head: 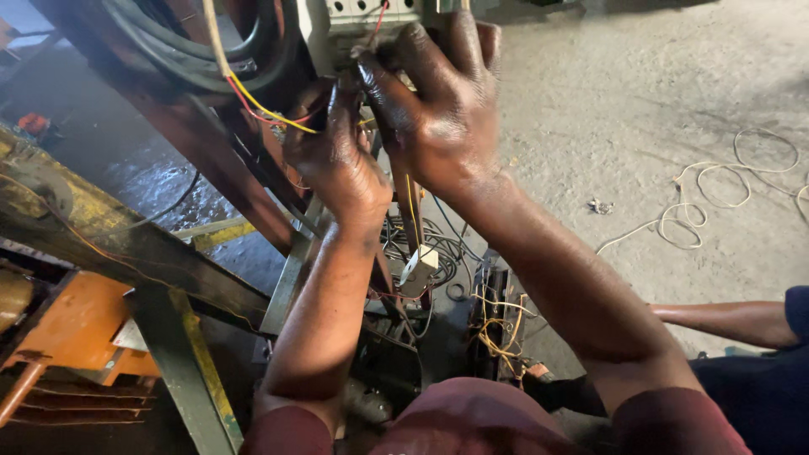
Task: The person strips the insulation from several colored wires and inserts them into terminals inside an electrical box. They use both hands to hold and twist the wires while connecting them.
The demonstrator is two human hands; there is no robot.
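Both my hands are raised to a white electrical terminal unit (371, 13) at the top of the view. My right hand (442, 101) pinches a thin red wire (377, 24) just below the unit, fingers closed on it. My left hand (337, 164) sits lower and to the left, fingers curled around wires beneath the unit; red and yellow wires (261, 108) run leftward from it. What the left fingers grip is hidden behind the hand.
A rusty metal frame (211, 152) and thick black cables (168, 50) stand left. A white plug (419, 268) and tangled wires (497, 324) hang below. A loose pale cord (716, 198) lies on the concrete floor. Another person's arm (725, 322) rests at right.
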